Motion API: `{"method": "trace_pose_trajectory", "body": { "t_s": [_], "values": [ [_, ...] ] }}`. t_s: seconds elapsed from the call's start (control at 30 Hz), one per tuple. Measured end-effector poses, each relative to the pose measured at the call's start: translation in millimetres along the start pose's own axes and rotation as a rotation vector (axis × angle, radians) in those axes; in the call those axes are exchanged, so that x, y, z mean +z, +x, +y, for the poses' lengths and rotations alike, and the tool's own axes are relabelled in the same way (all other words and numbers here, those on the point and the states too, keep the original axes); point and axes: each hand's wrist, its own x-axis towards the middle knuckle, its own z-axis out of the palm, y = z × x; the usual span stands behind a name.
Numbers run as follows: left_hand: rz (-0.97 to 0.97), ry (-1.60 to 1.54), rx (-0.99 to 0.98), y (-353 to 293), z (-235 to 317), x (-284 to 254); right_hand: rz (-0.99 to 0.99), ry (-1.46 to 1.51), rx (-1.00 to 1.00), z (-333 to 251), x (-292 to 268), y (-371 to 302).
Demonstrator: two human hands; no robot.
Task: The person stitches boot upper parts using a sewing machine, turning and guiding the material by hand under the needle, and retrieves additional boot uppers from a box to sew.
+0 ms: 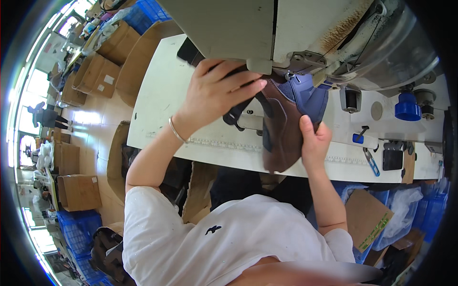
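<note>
Both hands grip one workpiece: a brown leather shoe upper with blue-purple fabric panel. Left hand lies flat over the upper's top-left part, fingers spread and pressing down, thumb side toward the machine; thin metal bangle on the wrist. Right hand pinches the upper's right edge, fingers closed on the leather, thumb up. Upper sits at the needle area, under the head of the grey-white industrial sewing machine, partly hanging over the front edge of the white worktable. Black strap pcs. hang from the upper below the left hand. Blue-handled snips lie on the table to the right, well apart. Cardboard boxes stand on the floor at left.
</note>
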Motion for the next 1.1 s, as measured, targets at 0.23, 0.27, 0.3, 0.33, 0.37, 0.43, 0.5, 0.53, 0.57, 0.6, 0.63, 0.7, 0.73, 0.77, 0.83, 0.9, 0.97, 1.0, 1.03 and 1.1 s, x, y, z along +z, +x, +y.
{"method": "trace_pose_trajectory", "body": {
  "t_s": [0.23, 0.27, 0.3, 0.33, 0.37, 0.43, 0.5, 0.53, 0.57, 0.6, 0.63, 0.7, 0.73, 0.77, 0.83, 0.9, 0.97, 1.0, 1.03, 1.1],
  "values": [
    [-0.145, -0.094, -0.123, -3.4, 3.9, 13.6, 0.004, 0.029, -0.010, 10.0, 33.3, -17.6],
    [-0.116, -0.187, -0.274, -5.8, 29.5, 11.6, -0.007, -0.019, -0.032, 11.9, 30.3, -16.3],
    [-0.085, -0.282, -0.422, -8.3, 57.6, 9.6, -0.050, -0.136, -0.053, 17.7, 16.5, -15.1],
    [-0.160, -0.473, -0.455, -16.0, 83.5, 1.5, -0.035, -0.170, -0.191, 24.0, -1.2, -14.4],
    [-0.259, -0.626, -0.530, -17.9, 109.2, -5.1, -0.011, -0.210, -0.328, 30.5, -13.6, -11.6],
    [-0.211, -0.561, -0.608, -28.2, 140.3, 4.7, 0.246, -0.283, -0.534, 7.8, -13.7, 3.2],
    [-0.180, -0.441, -0.607, -34.6, 147.2, 12.2, 0.235, -0.632, -0.713, -27.8, -11.6, 21.6],
    [-0.094, -0.376, -0.567, -35.9, 144.8, 14.9, 0.220, -0.991, -0.881, -36.1, -10.1, 30.5],
    [-0.009, -0.310, -0.526, -36.4, 144.5, 15.3, 0.221, -0.995, -0.876, -31.4, -12.6, 38.5],
    [-0.008, -0.316, -0.522, -33.2, 145.2, 12.9, 0.116, -0.952, -0.922, -23.2, -18.7, 48.5],
    [0.003, -0.337, -0.555, -27.6, 146.1, 9.4, 0.012, -0.907, -0.965, -18.3, -23.9, 57.1],
    [0.014, -0.359, -0.589, -20.7, 147.3, 6.5, -0.004, -0.880, -0.995, -17.4, -28.4, 68.4],
    [0.012, -0.354, -0.591, -18.7, 148.0, 6.2, -0.025, -0.847, -1.025, -17.2, -29.1, 70.2],
    [0.012, -0.351, -0.593, -17.5, 148.5, 5.9, -0.026, -0.849, -1.024, -18.6, -29.6, 69.1],
    [0.006, -0.345, -0.595, -18.1, 147.8, 4.8, -0.028, -0.875, -0.984, -22.9, -28.6, 66.8],
    [0.003, -0.342, -0.603, -19.5, 147.3, 4.1, -0.034, -0.882, -0.991, -25.1, -26.3, 66.5],
    [0.003, -0.324, -0.587, -21.2, 144.7, 4.2, -0.046, -0.892, -0.999, -26.4, -27.2, 67.3],
    [0.007, -0.329, -0.593, -21.5, 143.9, 4.3, -0.040, -0.909, -1.005, -25.3, -28.1, 67.6],
    [0.002, -0.328, -0.589, -21.3, 143.2, 4.4, -0.033, -0.927, -1.011, -24.4, -29.0, 68.2],
    [-0.005, -0.329, -0.586, -20.0, 143.0, 4.2, -0.038, -0.943, -0.997, -23.6, -29.5, 68.9]
  ]
}}
